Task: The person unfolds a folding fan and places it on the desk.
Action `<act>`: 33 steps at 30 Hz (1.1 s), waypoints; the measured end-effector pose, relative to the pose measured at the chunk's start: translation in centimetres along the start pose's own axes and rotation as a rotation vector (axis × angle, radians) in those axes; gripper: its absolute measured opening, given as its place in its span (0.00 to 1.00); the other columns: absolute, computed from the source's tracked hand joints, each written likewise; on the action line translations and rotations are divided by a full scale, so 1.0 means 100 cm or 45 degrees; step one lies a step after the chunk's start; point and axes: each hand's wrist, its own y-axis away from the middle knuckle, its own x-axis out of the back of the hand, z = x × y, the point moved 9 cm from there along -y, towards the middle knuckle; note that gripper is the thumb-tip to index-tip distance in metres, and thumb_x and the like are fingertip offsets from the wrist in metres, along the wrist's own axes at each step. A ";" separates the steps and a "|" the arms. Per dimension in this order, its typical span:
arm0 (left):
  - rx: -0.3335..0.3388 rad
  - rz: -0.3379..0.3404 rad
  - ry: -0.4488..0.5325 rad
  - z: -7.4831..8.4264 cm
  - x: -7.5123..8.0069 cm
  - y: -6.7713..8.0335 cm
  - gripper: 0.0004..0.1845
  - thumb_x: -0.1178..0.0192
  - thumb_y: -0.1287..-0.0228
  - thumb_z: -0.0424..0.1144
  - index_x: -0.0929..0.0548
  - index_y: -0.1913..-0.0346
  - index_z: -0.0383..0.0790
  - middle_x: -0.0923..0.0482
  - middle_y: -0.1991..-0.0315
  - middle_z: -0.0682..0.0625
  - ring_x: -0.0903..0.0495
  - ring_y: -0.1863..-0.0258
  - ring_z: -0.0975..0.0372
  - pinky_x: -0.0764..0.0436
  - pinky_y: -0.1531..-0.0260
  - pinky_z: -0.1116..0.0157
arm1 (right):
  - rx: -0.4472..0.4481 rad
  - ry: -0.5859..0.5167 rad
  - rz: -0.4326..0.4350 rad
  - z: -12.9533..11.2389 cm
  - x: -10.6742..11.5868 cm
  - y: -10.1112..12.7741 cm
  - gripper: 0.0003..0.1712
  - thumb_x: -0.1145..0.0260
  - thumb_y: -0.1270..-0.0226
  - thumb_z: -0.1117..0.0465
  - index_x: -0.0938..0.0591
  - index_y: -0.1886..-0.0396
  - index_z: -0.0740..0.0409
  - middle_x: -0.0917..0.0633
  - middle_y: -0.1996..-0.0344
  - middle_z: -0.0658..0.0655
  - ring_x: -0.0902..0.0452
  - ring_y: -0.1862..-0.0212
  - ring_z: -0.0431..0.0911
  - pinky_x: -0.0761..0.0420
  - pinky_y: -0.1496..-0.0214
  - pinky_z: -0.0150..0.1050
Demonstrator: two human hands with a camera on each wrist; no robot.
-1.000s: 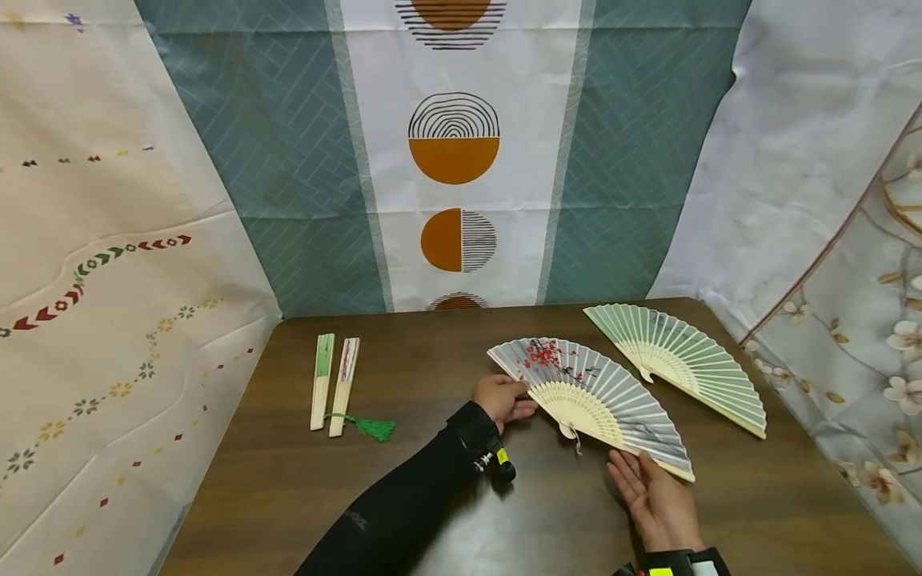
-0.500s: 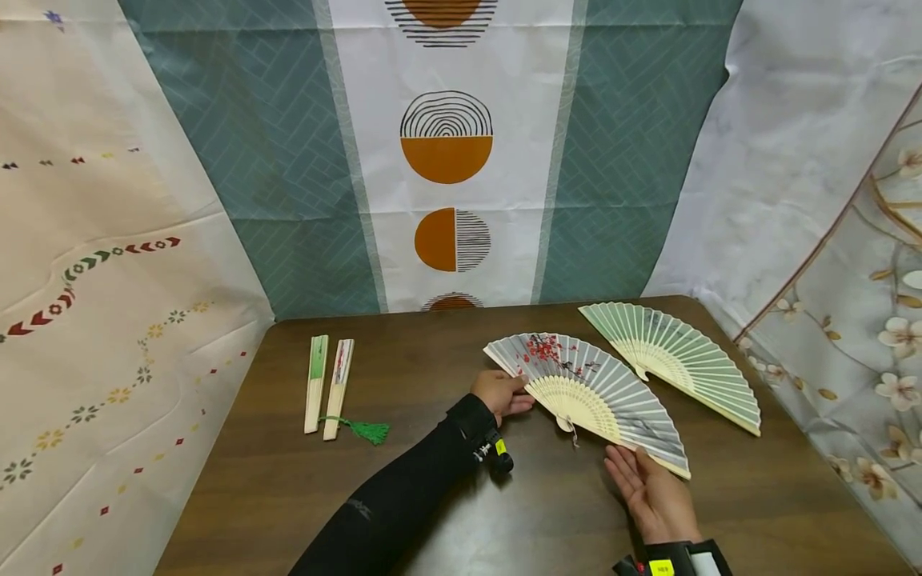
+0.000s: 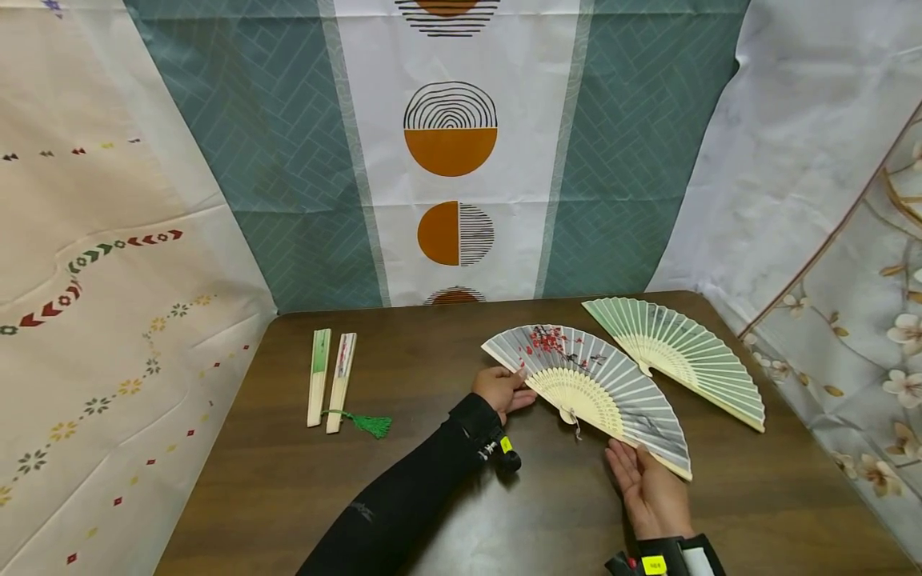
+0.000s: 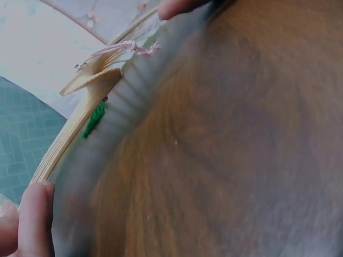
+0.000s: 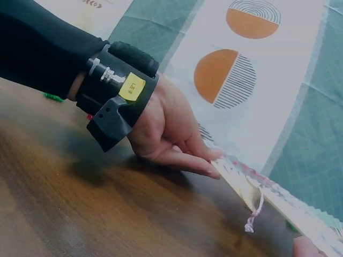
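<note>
- Fan, white with red blossom, spread wide, lies right of the middle of the table, between the two hands; whether all of it rests on the wood, I cannot tell.
- Its long axis slants from far left to near right, the leaf fanning away from the person and the pivot pointing back toward them.
- Left hand pinches the left edge about midway along, thumb above and fingers beneath; the right wrist view shows that grip side-on.
- Right hand, palm turned up, touches the right edge with fingers mostly straight and tips tucked under; whether the thumb closes on it is hidden.
- The key relation, as I judge it: the pivot sits between the hands, right of the left fingers and left of the right ones, with neither touching it. The left looks slightly nearer to it, while the right stands closer to the person.
- A pale cord hangs from the pivot.
- Just behind the fan and to its right, a green fan is spread at a similar slant, touched by neither hand.
- Well off to the left, a folded green fan and a folded white fan lie side by side, with a green tassel beside them.
</note>
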 end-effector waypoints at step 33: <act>0.038 -0.137 -0.357 0.012 0.028 0.018 0.25 0.37 0.12 0.41 0.20 0.30 0.21 0.12 0.36 0.27 0.06 0.40 0.40 0.01 0.53 0.49 | -0.215 0.308 -0.190 -0.003 0.025 0.031 0.35 0.68 0.02 0.47 0.52 0.09 0.60 0.09 0.49 0.46 0.07 0.44 0.40 0.11 0.25 0.45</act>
